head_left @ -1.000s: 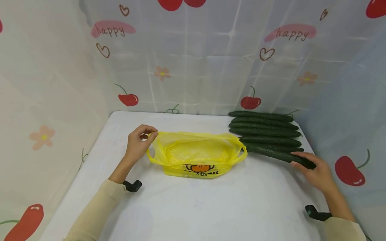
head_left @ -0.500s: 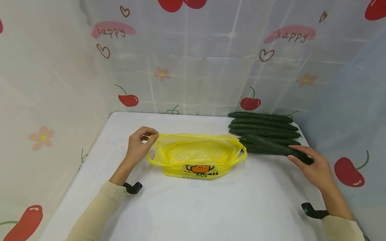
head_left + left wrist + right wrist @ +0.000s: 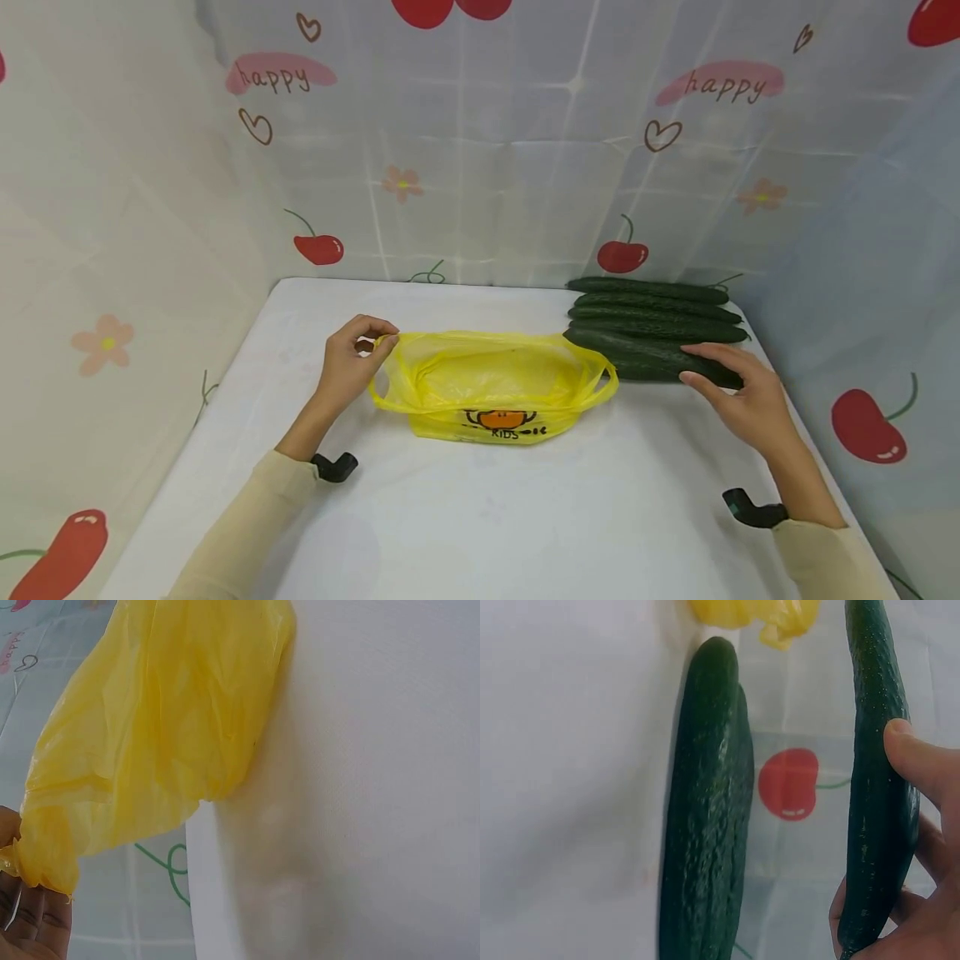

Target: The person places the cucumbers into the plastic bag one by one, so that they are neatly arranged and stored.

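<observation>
A yellow plastic bag [image 3: 495,371] with a cartoon print lies on the white table with its mouth spread wide. My left hand [image 3: 348,362] pinches the rim near its left handle; the bunched plastic [image 3: 49,855] shows between the fingers in the left wrist view. In my right hand [image 3: 738,400] is a long dark green cucumber [image 3: 637,346], gripped near its right end. The right wrist view shows this cucumber [image 3: 877,802] raised apart from the others, the thumb on one side and fingers behind. Its far tip comes close to the bag's right handle [image 3: 603,383].
Several more cucumbers [image 3: 652,304] lie side by side at the back right of the white table [image 3: 480,517], near its edge. A patterned curtain [image 3: 480,208] hangs behind and at both sides. Black wrist mounts [image 3: 753,510] sit on both wrists.
My right hand has lifted the cucumber and carried it leftward, its tip now beside the bag's right handle. The left hand keeps its pinch on the bag, barely shifted.
</observation>
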`<action>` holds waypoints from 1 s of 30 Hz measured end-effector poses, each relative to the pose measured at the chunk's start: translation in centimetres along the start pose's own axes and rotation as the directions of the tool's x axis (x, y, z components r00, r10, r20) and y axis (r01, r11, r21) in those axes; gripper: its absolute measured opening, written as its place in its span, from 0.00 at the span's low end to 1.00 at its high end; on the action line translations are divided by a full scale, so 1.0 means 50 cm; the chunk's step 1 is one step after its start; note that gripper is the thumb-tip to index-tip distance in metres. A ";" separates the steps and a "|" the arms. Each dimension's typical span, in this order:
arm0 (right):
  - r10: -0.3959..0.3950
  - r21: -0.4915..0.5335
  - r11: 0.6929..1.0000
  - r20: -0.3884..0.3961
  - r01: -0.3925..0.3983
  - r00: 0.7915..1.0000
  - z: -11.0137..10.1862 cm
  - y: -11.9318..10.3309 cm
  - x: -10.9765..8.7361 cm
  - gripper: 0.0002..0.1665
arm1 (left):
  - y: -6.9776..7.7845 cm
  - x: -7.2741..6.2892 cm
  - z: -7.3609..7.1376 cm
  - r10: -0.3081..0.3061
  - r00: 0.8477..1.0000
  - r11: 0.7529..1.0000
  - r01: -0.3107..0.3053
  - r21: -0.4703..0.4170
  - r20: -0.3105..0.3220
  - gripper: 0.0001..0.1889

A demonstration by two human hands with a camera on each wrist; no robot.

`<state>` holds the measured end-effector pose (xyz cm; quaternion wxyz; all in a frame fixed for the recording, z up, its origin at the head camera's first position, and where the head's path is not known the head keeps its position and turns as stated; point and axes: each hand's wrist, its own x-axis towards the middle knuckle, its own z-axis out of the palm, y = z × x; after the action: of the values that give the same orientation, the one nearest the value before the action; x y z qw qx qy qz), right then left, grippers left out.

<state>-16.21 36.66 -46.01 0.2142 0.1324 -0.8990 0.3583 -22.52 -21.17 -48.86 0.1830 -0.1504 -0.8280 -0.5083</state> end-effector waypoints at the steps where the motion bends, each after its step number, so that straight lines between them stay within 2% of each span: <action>1: -0.013 -0.005 1.000 0.000 0.013 1.000 0.003 -0.003 0.005 0.31 | 0.000 0.001 0.002 0.003 1.000 1.000 -0.003 0.002 0.000 0.03; 7: -0.071 -0.055 0.996 0.018 0.072 0.997 0.026 -0.021 0.027 0.31 | 0.001 0.007 0.010 0.011 1.000 1.000 -0.011 0.012 -0.005 0.03; 15: -0.110 -0.070 0.991 0.064 0.115 0.992 0.089 -0.041 0.031 0.29 | -0.002 -0.003 0.016 -0.001 1.000 0.999 0.001 0.036 0.010 0.04; 21: -0.124 -0.107 0.985 0.096 0.134 0.988 0.117 -0.070 0.041 0.27 | 0.000 -0.003 0.018 -0.009 1.000 0.999 0.009 0.038 0.017 0.03; 30: -0.135 -0.173 0.974 0.098 0.150 0.986 0.156 -0.110 0.066 0.25 | -0.004 0.001 0.017 -0.003 1.000 0.999 0.003 0.048 -0.006 0.03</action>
<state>-19.19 27.00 -46.29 0.2118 0.1919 -0.9241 0.2537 -22.77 -20.48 -49.36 0.1884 -0.1431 -0.8397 -0.4889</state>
